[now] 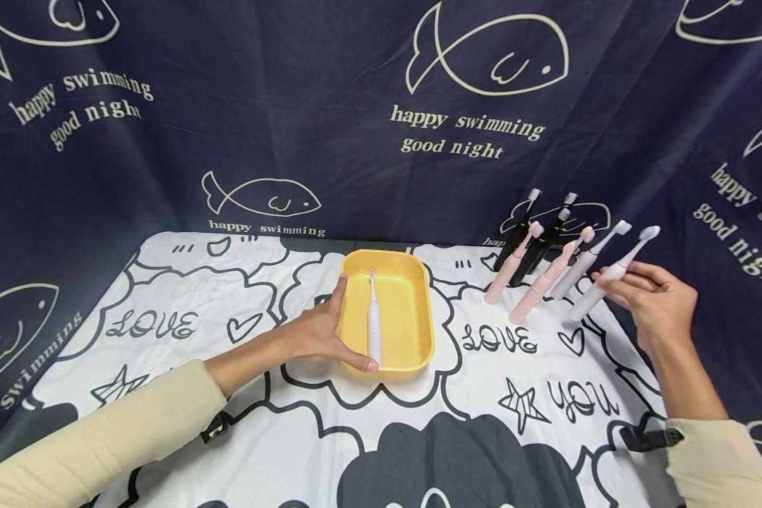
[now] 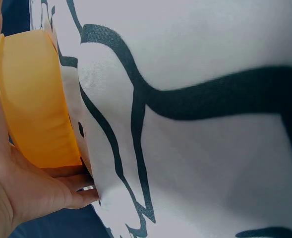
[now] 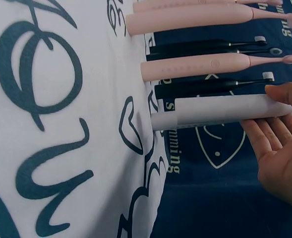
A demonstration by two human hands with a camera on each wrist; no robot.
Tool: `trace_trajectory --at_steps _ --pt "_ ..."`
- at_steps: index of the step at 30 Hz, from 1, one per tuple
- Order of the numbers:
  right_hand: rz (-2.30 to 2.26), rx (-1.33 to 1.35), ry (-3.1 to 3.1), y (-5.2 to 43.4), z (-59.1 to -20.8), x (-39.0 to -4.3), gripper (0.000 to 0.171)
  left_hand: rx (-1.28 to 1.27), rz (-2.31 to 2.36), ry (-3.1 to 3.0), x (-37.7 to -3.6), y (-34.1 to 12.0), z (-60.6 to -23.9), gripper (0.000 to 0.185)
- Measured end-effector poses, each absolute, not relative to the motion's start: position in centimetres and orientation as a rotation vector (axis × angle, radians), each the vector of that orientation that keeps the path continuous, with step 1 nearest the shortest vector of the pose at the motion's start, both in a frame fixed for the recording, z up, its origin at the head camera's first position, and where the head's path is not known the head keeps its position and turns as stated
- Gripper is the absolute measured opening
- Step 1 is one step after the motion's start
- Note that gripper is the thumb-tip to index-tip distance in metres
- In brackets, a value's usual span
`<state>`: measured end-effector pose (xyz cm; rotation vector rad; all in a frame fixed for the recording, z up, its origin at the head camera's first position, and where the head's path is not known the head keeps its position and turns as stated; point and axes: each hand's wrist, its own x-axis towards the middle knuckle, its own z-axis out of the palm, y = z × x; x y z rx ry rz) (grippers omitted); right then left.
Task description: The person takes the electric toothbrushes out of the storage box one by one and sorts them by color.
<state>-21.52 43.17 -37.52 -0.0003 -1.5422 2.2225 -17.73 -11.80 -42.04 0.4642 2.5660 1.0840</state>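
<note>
My left hand [image 1: 314, 331] grips the yellow tray [image 1: 427, 317] by its left side, with the thumb at the near rim. A white electric toothbrush [image 1: 374, 328] lies lengthwise in the tray, its head toward the far end. Over on the right, my right hand [image 1: 660, 300] pinches another white electric toothbrush [image 3: 215, 110] near the top of its handle. This brush is upright, and its base looks slightly above the cloth in the right wrist view. Just behind it stands a further white electric toothbrush [image 1: 574, 275], partly hidden in the right wrist view.
Pink electric toothbrushes [image 1: 506, 275] and black electric toothbrushes [image 1: 521, 233] stand upright close together, left of my right hand. A white patterned cloth [image 1: 381, 437] covers the table. Behind it hangs a dark blue curtain [image 1: 330, 92] printed with fish.
</note>
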Motion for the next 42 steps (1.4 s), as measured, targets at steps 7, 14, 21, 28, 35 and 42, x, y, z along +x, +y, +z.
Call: trace_trajectory --at_steps 7,14,21,28,35,42 --pt "2.214 -0.112 -1.564 44.0 -37.3 -22.2 0.048 0.477 1.097 2.567 -17.7 -11.9 -42.1 0.178" --pt "2.176 -0.280 -1.601 44.6 -37.3 -22.8 0.049 0.485 1.090 2.576 -17.7 -11.8 -42.0 0.177" --pt "2.123 -0.406 -1.642 45.0 -37.8 -23.3 0.051 0.477 1.072 2.587 -17.7 -11.7 -41.9 0.177" --pt "2.113 -0.456 -1.649 45.5 -38.3 -23.6 0.051 0.471 1.072 2.584 -17.6 -11.8 -41.9 0.177" --pt "2.116 -0.450 -1.674 46.0 -38.9 -23.3 0.050 0.459 1.058 2.586 -17.7 -11.7 -41.9 0.177" --pt "2.069 -0.436 -1.775 46.2 -39.1 -22.9 0.049 0.454 1.050 2.587 -17.7 -11.6 -42.0 0.178"
